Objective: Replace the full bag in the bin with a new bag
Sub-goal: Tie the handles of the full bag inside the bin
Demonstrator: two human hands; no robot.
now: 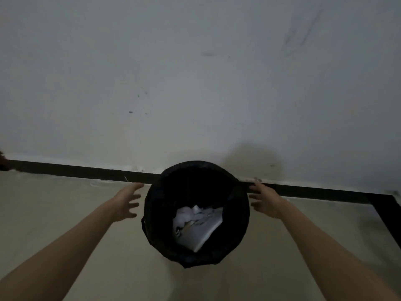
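The bin (196,213) stands on the floor right up against the wall, a round tub seen from above, lined with a black bag (156,240) whose thin, crinkled plastic folds over the rim and hangs in loose pleats down the near side. Its mouth is a dark circle. Inside, toward the near right, lies a heap of crumpled white paper (198,227), some sheets creased, one with a stiff flat edge; it sits low in the bag, well under the rim.

My left hand (128,203) hovers just beside the bin's left edge, fingers spread wide and curled a little, holding nothing and not touching the plastic. My right hand (263,200) is on the other side, also spread and empty, fingertips very near the rim; whether they brush the bag I cannot tell in this dim light. Both bare forearms reach in from the bottom corners.

Around the bin the floor (65,203) is smooth, pale and bare on both sides and in front. A black skirting strip (86,170) runs along the foot of the wall, passes behind the bin, and turns toward me at the far right. The wall (195,72) is matte white, scuffed with a few dark marks.
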